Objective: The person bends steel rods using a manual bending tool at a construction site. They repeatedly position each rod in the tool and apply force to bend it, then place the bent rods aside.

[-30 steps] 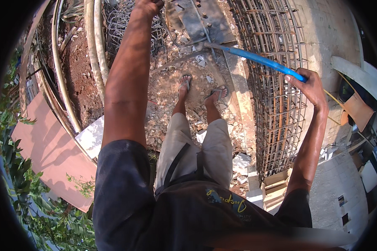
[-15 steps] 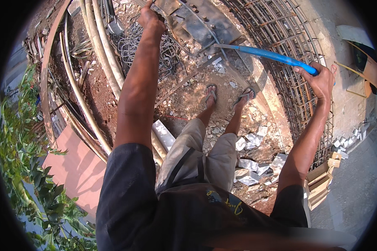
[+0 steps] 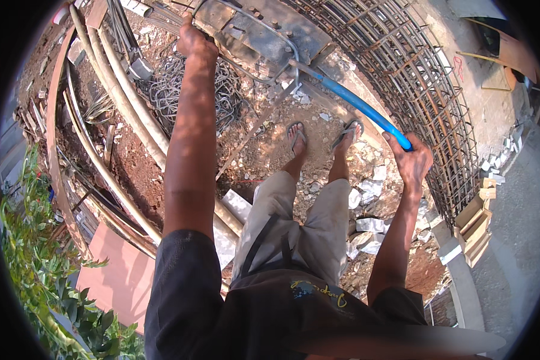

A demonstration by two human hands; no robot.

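Observation:
My right hand (image 3: 413, 161) is closed round the end of a blue-sleeved bending lever (image 3: 359, 102). The lever's bare metal head meets a thin steel rod (image 3: 255, 76) beside a bending plate (image 3: 270, 45) studded with bolts. The rod is bent into an angular loop over the plate. My left hand (image 3: 197, 41) is closed at the far left of the plate, on the rod by the look of it; the fingers are partly hidden. A tangled pile of bent steel stirrups (image 3: 180, 93) lies just right of the long poles, by my left forearm.
A long rebar cage (image 3: 402, 78) curves along the right. Pale wooden poles (image 3: 111, 84) lie at the left, near a pinkish board (image 3: 117, 270). Broken tile pieces (image 3: 371, 225) litter the ground by my feet. Wooden blocks (image 3: 474, 225) sit at the right.
My right hand has swung the lever toward my body and slightly left, so it slopes more steeply. The bent rod shows more fully over the plate. My left hand stays closed; the view has shifted.

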